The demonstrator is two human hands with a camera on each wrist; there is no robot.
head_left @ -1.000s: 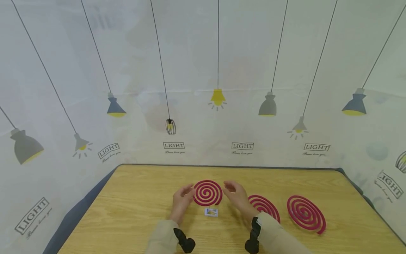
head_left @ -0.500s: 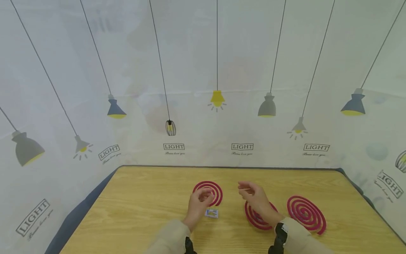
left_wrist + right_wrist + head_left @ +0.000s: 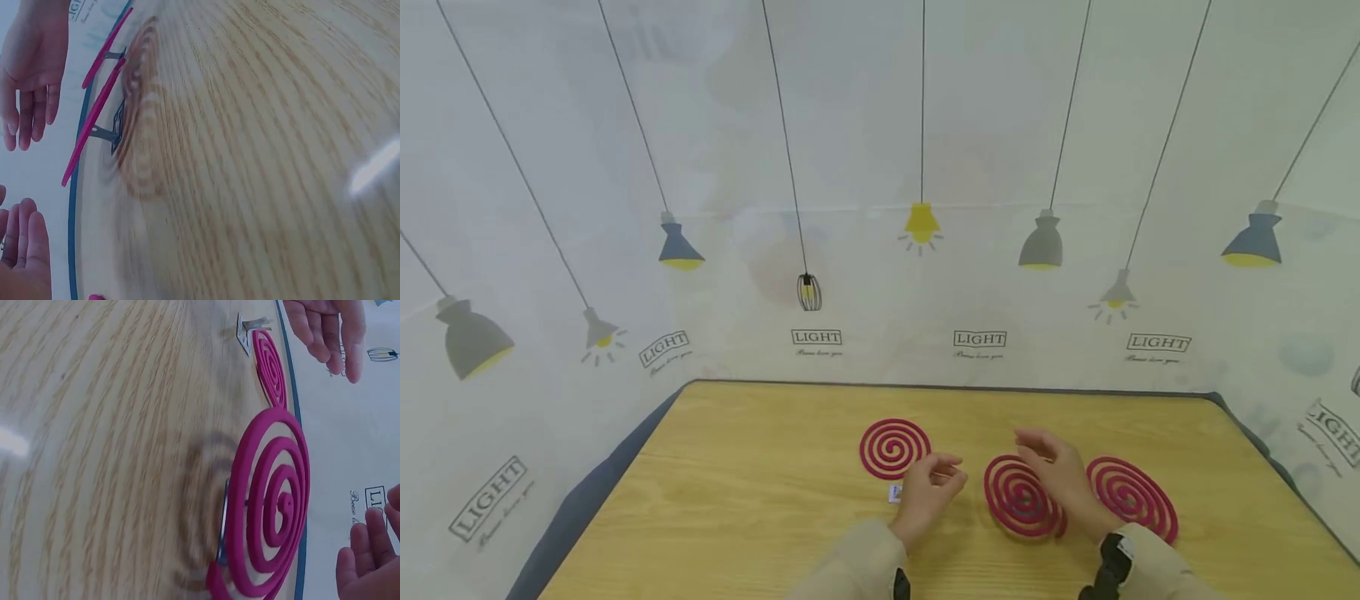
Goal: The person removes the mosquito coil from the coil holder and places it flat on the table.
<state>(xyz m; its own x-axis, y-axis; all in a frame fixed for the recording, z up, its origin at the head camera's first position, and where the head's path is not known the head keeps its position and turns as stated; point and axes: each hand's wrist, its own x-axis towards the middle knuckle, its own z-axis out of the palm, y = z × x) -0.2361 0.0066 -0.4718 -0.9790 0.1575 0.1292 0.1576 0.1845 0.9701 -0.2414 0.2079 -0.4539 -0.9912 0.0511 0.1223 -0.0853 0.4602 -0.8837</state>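
Observation:
Three dark pink mosquito coils are on the wooden table. The left coil (image 3: 892, 448) lies low, with a small metal stand (image 3: 245, 332) near it, partly hidden behind my left hand in the head view. The middle coil (image 3: 285, 503) and the right coil (image 3: 107, 49) are each raised on a metal stand (image 3: 105, 132). My left hand (image 3: 927, 496) hovers between the left and middle coils, fingers loosely bent and holding nothing. Over the right side of the middle coil hangs my right hand (image 3: 1063, 479), also holding nothing, its forearm covering part of the right coil.
The wooden table (image 3: 737, 483) has a dark edge at the back. A pale wall sheet (image 3: 865, 250) printed with lamps and lettering surrounds it on three sides. A black wrist camera (image 3: 1108, 567) sits on the right sleeve.
Both hands have moved rightward from beside the left coil, the right one first, then the left. All three coils appear to stay in place.

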